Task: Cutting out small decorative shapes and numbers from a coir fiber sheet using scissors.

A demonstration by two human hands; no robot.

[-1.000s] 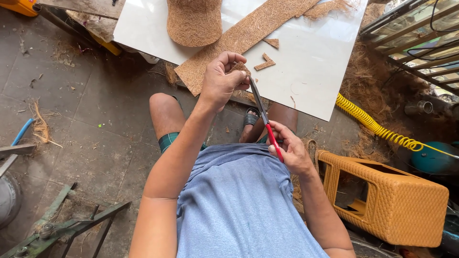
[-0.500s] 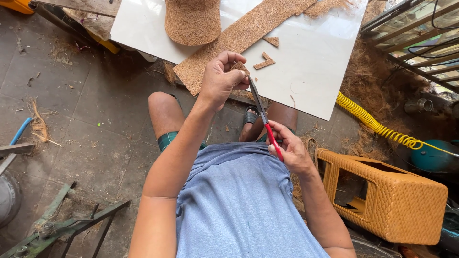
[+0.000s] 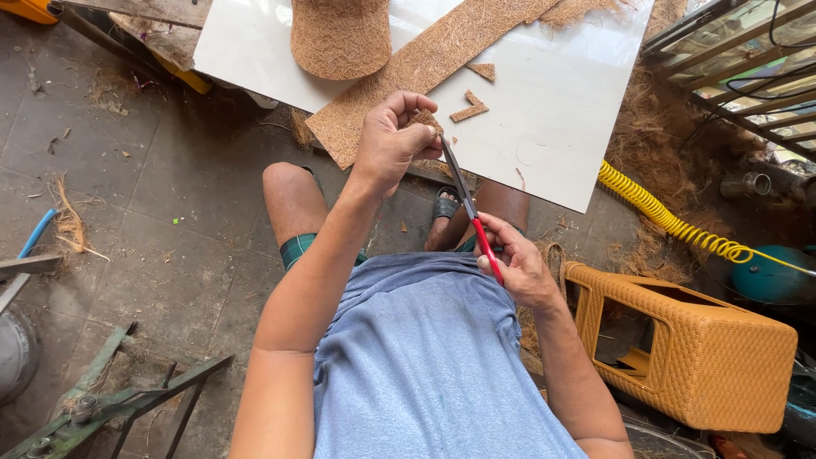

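Note:
My left hand (image 3: 393, 140) pinches a small piece of brown coir fibre (image 3: 422, 119) above my knees. Red-handled scissors (image 3: 467, 204) are gripped in my right hand (image 3: 518, 268), and their blades reach up to the small piece. Just beyond lies a long strip of coir matting (image 3: 425, 59) on a white board (image 3: 552, 110). Two small coir offcuts (image 3: 472, 106) rest on the board near the strip. A round coir pot shape (image 3: 340, 34) stands at the board's far edge.
A woven yellow plastic stool (image 3: 688, 348) lies on its side at my right. A coiled yellow hose (image 3: 671, 221) runs across loose fibre on the right. Green metal frames (image 3: 110, 399) lie at lower left on the concrete floor.

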